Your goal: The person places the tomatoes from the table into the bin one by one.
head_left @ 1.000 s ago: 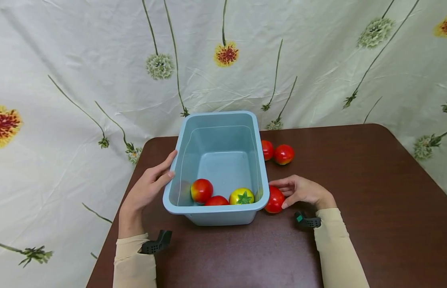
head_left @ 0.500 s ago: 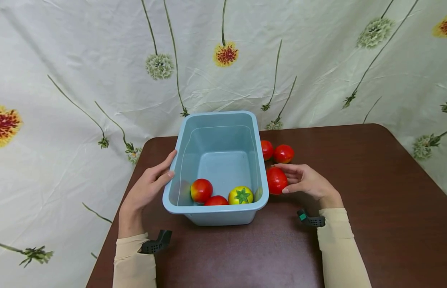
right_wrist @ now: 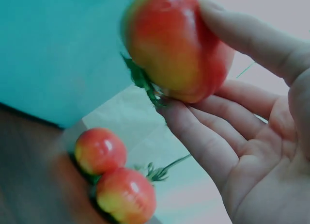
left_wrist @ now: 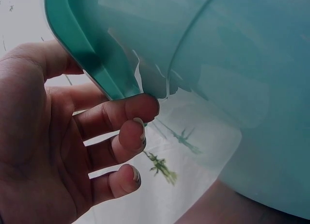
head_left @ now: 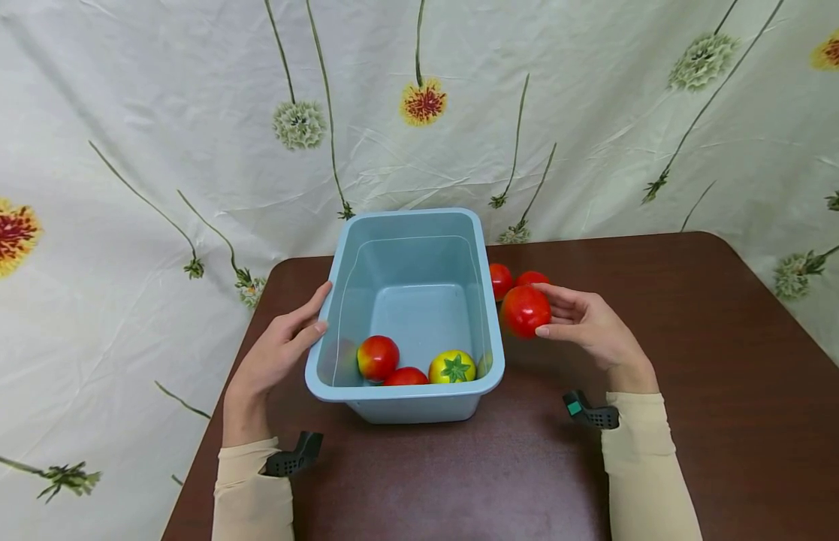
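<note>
1. Up front, two cream long sleeves (head_left: 246,488) on the dark brown wooden table (head_left: 696,361), a small black clip at each wrist.
2. Left hand (head_left: 273,353) flat against the left wall of the light blue rectangular plastic tub (head_left: 405,402), thumb by the rim; in the left wrist view, fingers (left_wrist: 121,112) only loosely bent, tips tucked just under the rim lip, gripping nothing.
3. Inside the tub, along the near wall: a red-and-yellow round toy tomato (head_left: 378,358) on the left, a red toy tomato (head_left: 405,377) half hidden by the rim, a yellow toy tomato with a green star-shaped calyx (head_left: 452,367) on the right.
4. Right hand (head_left: 588,327) off the table, just right of the tub, pinching a glossy red toy tomato (head_left: 525,310) between thumb on top and fingers beneath; right wrist view confirms it, fingers (right_wrist: 203,136) cradling the red-yellow skin (right_wrist: 177,49), green calyx pointing down.
5. Held tomato in the air, level with the tub's rim and just outside its right wall.
6. Behind it, two more red toy tomatoes on the table, one (head_left: 500,279) close beside the tub wall, the other (head_left: 531,278) partly covered by the held one; both side by side in the right wrist view (right_wrist: 114,178).
7. Farthest back, a wrinkled white cloth backdrop printed with long-stemmed flowers (head_left: 426,101).
</note>
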`<action>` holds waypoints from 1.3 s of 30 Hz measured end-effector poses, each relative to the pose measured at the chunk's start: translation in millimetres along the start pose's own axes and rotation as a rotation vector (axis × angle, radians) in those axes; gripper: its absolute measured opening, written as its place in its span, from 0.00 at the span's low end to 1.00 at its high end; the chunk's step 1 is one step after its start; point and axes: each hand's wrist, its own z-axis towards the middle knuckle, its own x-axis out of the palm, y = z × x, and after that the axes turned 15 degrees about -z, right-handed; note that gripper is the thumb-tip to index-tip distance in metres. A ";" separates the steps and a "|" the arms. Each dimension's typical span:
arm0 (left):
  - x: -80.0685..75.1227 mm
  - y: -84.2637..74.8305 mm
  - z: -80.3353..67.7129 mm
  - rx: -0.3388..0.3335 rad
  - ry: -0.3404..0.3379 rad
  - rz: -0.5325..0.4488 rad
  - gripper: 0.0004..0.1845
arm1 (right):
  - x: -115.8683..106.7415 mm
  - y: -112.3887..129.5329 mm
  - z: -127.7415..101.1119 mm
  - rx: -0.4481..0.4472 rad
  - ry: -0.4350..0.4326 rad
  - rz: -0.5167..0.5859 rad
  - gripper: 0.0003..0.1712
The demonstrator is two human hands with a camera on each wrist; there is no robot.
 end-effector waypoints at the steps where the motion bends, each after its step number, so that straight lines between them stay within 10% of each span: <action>1: 0.1 -0.1 0.0 0.000 0.000 0.000 0.31 | -0.1 2.1 -0.3 -0.003 -0.016 0.005 0.38; 16: 0.1 -0.5 0.7 0.003 -0.002 0.002 0.31 | -1.0 38.0 -9.8 -0.065 -0.188 0.135 0.32; 39: 0.2 -1.1 -0.3 0.001 -0.003 0.008 0.30 | 51.0 65.3 2.3 -0.041 -0.217 0.093 0.37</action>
